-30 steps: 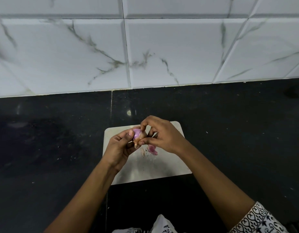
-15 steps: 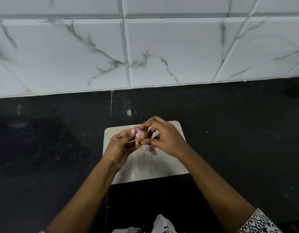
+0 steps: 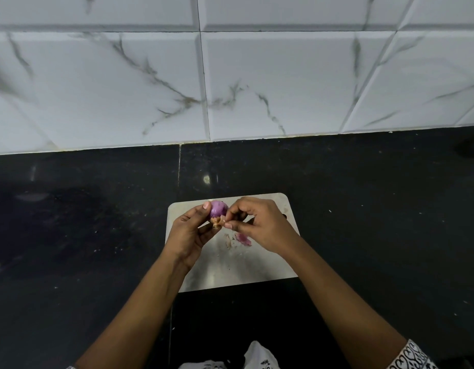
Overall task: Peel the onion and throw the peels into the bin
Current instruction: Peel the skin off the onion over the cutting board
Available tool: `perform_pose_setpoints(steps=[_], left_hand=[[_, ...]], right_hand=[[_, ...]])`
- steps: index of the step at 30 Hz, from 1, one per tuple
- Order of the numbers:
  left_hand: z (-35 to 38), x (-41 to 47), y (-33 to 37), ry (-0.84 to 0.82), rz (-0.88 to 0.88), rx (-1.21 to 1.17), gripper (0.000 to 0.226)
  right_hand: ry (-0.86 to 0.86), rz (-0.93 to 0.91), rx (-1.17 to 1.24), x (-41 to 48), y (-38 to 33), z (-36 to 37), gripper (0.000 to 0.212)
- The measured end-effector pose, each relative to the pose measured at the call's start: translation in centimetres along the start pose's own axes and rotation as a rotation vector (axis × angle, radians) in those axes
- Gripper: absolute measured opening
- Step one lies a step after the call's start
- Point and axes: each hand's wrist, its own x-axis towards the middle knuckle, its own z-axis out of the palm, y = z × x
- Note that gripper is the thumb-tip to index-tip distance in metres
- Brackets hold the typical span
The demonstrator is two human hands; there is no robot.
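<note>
A small purple onion [image 3: 218, 208] is held above the white cutting board [image 3: 257, 270] by my left hand [image 3: 189, 233], thumb on its left side and fingers curled under it. Dry brown skin hangs at the onion's lower end [image 3: 217, 222]. My right hand [image 3: 259, 222] pinches that skin between thumb and fingertips, just right of the onion. A purple peel piece [image 3: 243, 238] and small brown scraps [image 3: 227, 242] lie on the board below the hands. No bin is in view.
The board lies on a dark stone counter [image 3: 377, 222] that runs to a white marble-tiled wall [image 3: 257, 89]. White printed cloth [image 3: 259, 359] shows at the bottom edge.
My left hand has turned the onion so more of its purple surface shows. My right fingers have moved from the onion's top down to the brown skin at its lower end.
</note>
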Motion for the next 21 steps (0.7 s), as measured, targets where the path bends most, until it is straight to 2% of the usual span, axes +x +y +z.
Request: perform_pose_setpoints(steps=[5,10,15,18,21], left_hand=[[-0.1,0.3,-0.6,0.043,-0.140,-0.154,0.038],[0.4,0.3,-1.1,0.029,-0.234,-0.212,0.040],[0.6,0.4,-1.1,0.080,-0.286,-0.243,0.044],[0.5,0.6,-1.1,0.103,-0.312,-0.260,0.041],[0.6,0.6,-1.0,0.112,-0.337,-0.267,0.033]], right_hand=[[-0.116,0.102,-0.003,-0.6,1.5,-0.6,0.012],[0.013,0.056,-0.072,-0.7,2.2,0.1,0.014],[0.066,0.133,-0.052,-0.4,2.6,0.3,0.015],[0.066,0.218,0.036,-0.4,3.1,0.5,0.027],[0.054,0.317,0.206,-0.4,3.4,0.6,0.023]])
